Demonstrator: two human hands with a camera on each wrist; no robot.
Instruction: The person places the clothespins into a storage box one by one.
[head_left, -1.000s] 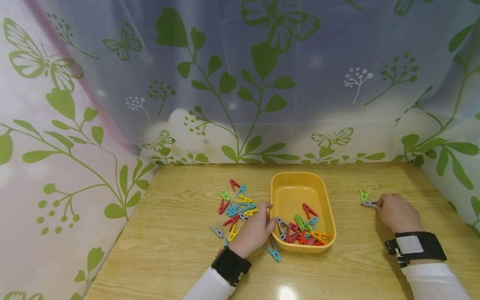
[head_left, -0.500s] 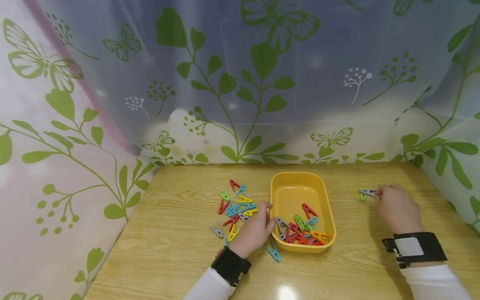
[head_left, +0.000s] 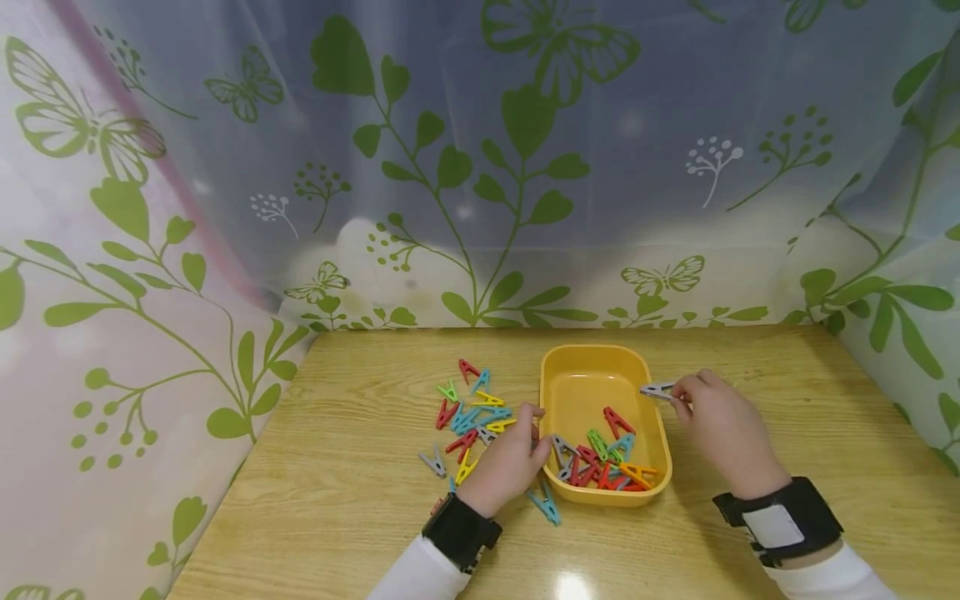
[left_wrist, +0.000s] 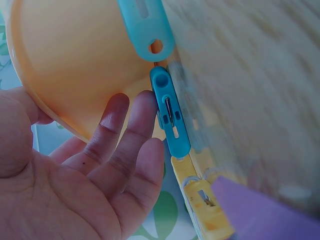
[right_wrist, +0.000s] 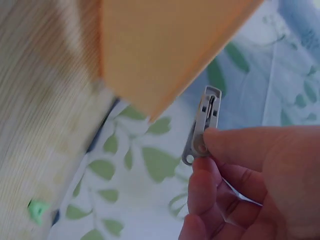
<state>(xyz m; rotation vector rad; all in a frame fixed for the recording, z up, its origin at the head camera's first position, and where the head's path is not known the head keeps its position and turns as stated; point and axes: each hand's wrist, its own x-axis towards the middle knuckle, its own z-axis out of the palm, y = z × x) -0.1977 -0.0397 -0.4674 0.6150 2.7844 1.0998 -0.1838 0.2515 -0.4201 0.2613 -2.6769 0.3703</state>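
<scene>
My right hand (head_left: 723, 429) pinches a grey clothespin (head_left: 657, 390) between thumb and fingers, over the right rim of the yellow plastic tub (head_left: 592, 360). That same grey clothespin (right_wrist: 212, 112) points upward in the right wrist view, close to the tub's outer wall (right_wrist: 150, 45). My left hand (head_left: 502, 467) lies along the tub's left side, fingers loosely bent, thumb at the rim. A blue clothespin (left_wrist: 170, 112) is right by its fingertips in the left wrist view, with a yellow clothespin (left_wrist: 205, 200) below. Several mixed-colour clothespins (head_left: 588, 460) lie in the tub's near end.
Left of the tub, several loose clothespins (head_left: 480, 414) are scattered on the wooden table (head_left: 337, 492). One blue clothespin (head_left: 546, 504) lies at the tub's near left corner. A green clothespin (right_wrist: 37, 211) is on the table at right. A leaf-patterned curtain (head_left: 465, 208) encloses the back and sides.
My right hand has lifted the grey clothespin from beside the green one and carried it left to the tub's rim. The left hand and tub have stayed in place.
</scene>
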